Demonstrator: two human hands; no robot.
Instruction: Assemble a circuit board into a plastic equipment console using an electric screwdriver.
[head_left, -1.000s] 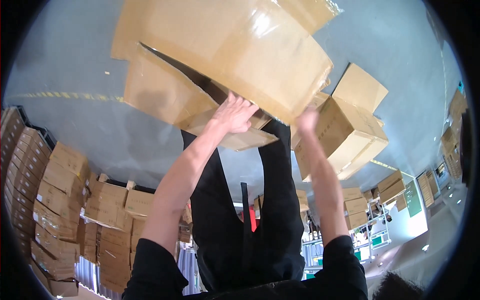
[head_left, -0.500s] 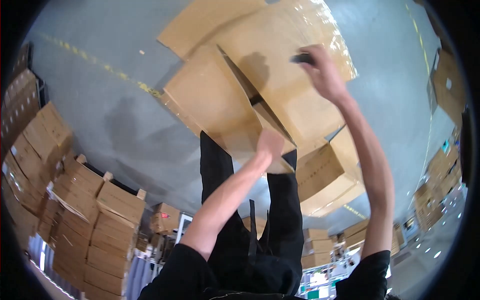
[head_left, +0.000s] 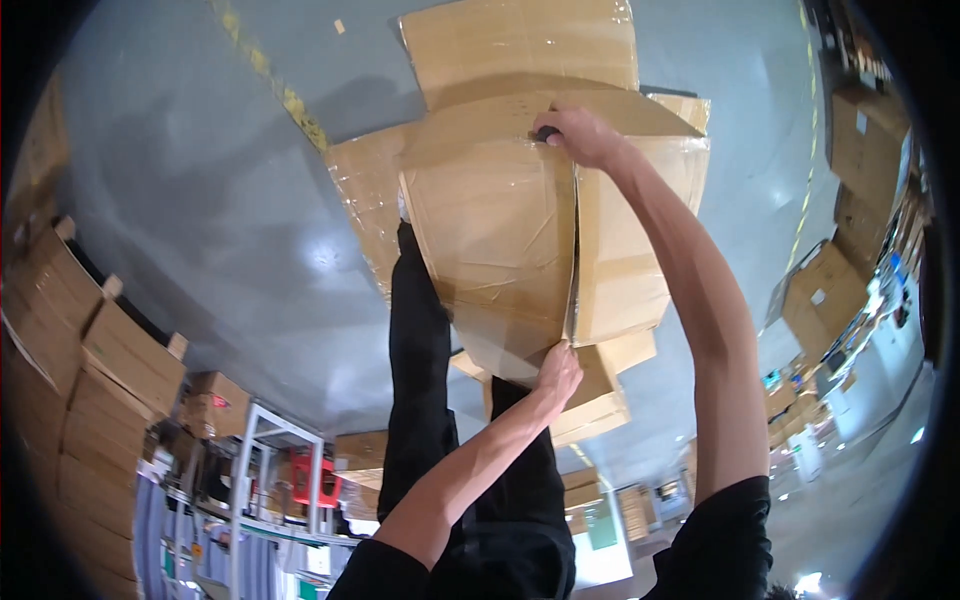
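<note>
A large cardboard box with taped, creased panels lies in front of me. A narrow slit runs from near to far between its left panel and right panel. My left hand pinches the cardboard edge at the near end of this slit. At its far end, my right hand is closed around a small black object whose kind is mostly hidden by the fingers. That hand rests by the raised far flap. Beyond the flap, another cardboard panel lies on the floor.
A smaller open carton stands near my left hand, under the large box. Stacked cartons and a metal frame rack with a red stool are at the left. More cartons line the right. Yellow floor tape crosses the grey floor.
My right hand has come left and down onto the box's far end with the black object. The wide gap between the panels has narrowed to a slit. My left hand still grips the near edge.
</note>
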